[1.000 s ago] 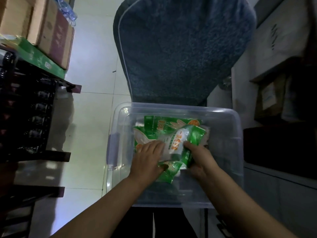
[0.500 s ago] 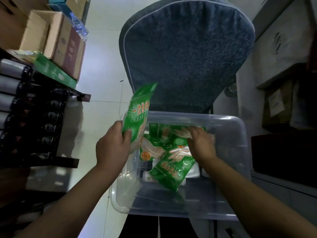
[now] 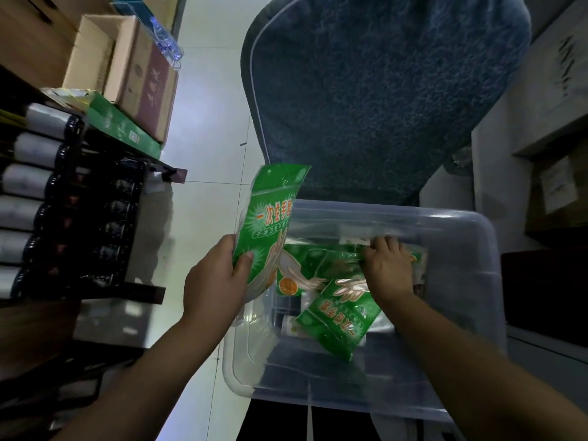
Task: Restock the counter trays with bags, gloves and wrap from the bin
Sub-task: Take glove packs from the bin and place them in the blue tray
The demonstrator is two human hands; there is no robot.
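Note:
A clear plastic bin (image 3: 477, 313) sits in front of me on a blue padded chair (image 3: 381, 90). Several green glove packets (image 3: 337, 323) lie inside it. My left hand (image 3: 216, 281) holds one green glove packet (image 3: 270, 224) upright above the bin's left rim. My right hand (image 3: 388, 265) is down inside the bin at its far side, fingers closed on the edge of another green packet (image 3: 321, 268) lying there.
A dark shelf unit (image 3: 79, 224) with rolls stands at the left, with cardboard boxes (image 3: 127, 68) and a green box on top. White tiled floor (image 3: 206, 138) runs between shelf and chair. Cabinets and boxes (image 3: 556, 186) line the right side.
My left hand lifted one glove packet out of the bin and up to the left rim. My right hand moved to the bin's far side onto another packet.

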